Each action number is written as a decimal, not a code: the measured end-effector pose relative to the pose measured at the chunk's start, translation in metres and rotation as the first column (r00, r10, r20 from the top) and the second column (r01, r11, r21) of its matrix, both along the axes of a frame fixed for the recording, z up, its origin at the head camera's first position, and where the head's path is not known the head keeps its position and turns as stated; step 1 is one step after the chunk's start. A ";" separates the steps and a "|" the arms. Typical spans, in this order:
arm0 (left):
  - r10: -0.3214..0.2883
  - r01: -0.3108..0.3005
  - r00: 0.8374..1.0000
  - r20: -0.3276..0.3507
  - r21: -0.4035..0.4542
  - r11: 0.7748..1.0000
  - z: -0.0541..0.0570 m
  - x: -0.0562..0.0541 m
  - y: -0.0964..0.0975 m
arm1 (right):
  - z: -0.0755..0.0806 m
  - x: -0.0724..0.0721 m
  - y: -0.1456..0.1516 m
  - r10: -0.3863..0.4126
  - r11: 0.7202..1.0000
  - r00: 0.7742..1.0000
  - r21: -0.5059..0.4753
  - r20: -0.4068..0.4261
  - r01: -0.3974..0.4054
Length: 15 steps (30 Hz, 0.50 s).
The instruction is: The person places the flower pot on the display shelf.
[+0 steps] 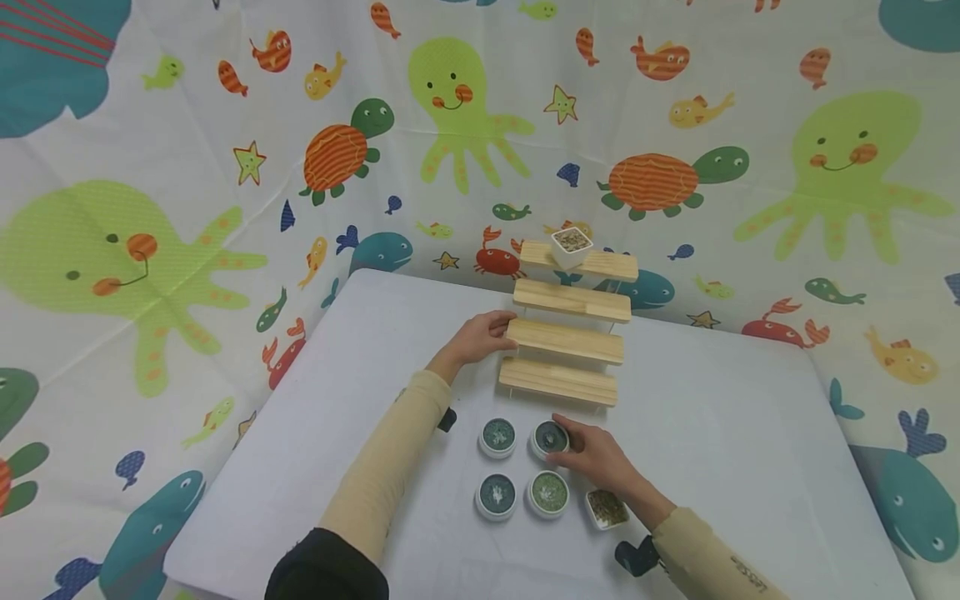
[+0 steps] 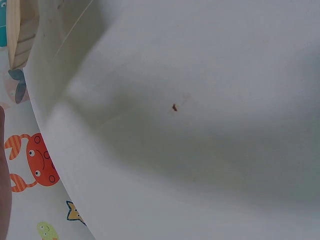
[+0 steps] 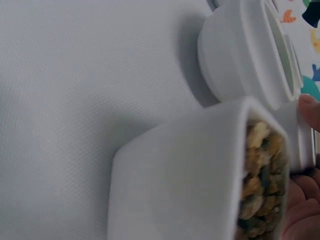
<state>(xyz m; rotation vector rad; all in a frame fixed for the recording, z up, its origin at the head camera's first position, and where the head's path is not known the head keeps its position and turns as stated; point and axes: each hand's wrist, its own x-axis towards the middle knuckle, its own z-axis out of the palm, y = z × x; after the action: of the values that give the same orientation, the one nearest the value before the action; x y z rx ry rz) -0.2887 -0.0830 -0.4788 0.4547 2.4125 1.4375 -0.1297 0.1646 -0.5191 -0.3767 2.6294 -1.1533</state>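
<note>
The left hand (image 1: 476, 337) pinches the left end of the wood rack (image 1: 566, 342) with finger and thumb. Left of the grip of the right hand (image 1: 600, 457) sits a teal jar (image 1: 498, 436), with a blue jar (image 1: 497, 497) nearer the person. The right hand pinches a dark jar (image 1: 551, 439). Just on the person's side of that grip is a green jar (image 1: 548, 494). Far past it, a white cup (image 1: 570, 250) sits on the top board. To its right, a small cup (image 1: 606, 508) holds brown bits.
</note>
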 end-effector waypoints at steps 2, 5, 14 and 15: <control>-0.001 0.001 1.000 -0.003 0.002 1.000 0.000 0.000 0.000 | 0.002 0.000 0.000 0.006 1.000 1.000 0.005 -0.030 -0.006; -0.005 0.005 1.000 -0.007 0.011 1.000 0.000 -0.001 -0.001 | 0.007 -0.001 0.000 0.021 1.000 0.997 -0.001 -0.076 -0.021; -0.004 0.004 1.000 -0.002 0.000 1.000 0.000 -0.001 0.000 | 0.026 -0.006 0.000 0.018 1.000 0.998 -0.018 -0.058 -0.019; -0.003 0.003 1.000 -0.002 0.000 1.000 0.000 -0.001 0.000 | 0.029 -0.007 -0.001 0.014 0.999 0.999 -0.033 -0.047 -0.016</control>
<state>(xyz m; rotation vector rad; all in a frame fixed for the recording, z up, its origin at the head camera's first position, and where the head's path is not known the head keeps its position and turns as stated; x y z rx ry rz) -0.2899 -0.0835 -0.4787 0.4597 2.4120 1.4361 -0.1369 0.1640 -0.4903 -0.4349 2.6454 -1.1995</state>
